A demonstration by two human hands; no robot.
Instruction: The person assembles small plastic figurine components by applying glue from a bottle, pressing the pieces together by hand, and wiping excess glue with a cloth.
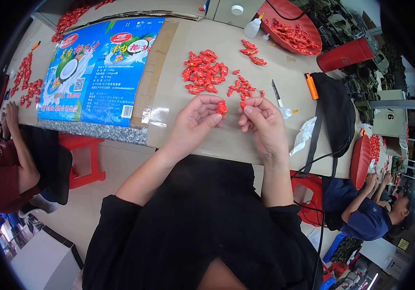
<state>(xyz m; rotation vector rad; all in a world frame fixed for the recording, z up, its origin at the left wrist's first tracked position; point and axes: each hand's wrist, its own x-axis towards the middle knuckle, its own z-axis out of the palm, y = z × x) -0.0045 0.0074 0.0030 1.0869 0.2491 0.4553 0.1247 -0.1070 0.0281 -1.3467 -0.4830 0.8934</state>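
Pinched between the thumb and fingers of my left hand (194, 123) is a small glossy red plastic figure piece (222, 108). A little to the right, my right hand (265, 126) grips a smaller red plastic part (243, 104) at its fingertips. The two parts are apart, with a narrow gap between them. Just beyond my hands lies a pile of red figure pieces (201, 70), and beside it a scatter of smaller red parts (241, 88). Several longer red pieces (253, 52) lie farther back. Fine detail of the held parts is too small to make out.
On the right are a craft knife (277, 93), a glue bottle (285, 112), crumpled white tissue (304, 134), an orange lighter (311, 86), a black pouch (335, 111) and a red tumbler (345, 54). A red bowl (309, 38) stands behind. Blue printed cardboard (96, 92) covers the left. Co-workers sit on both sides.
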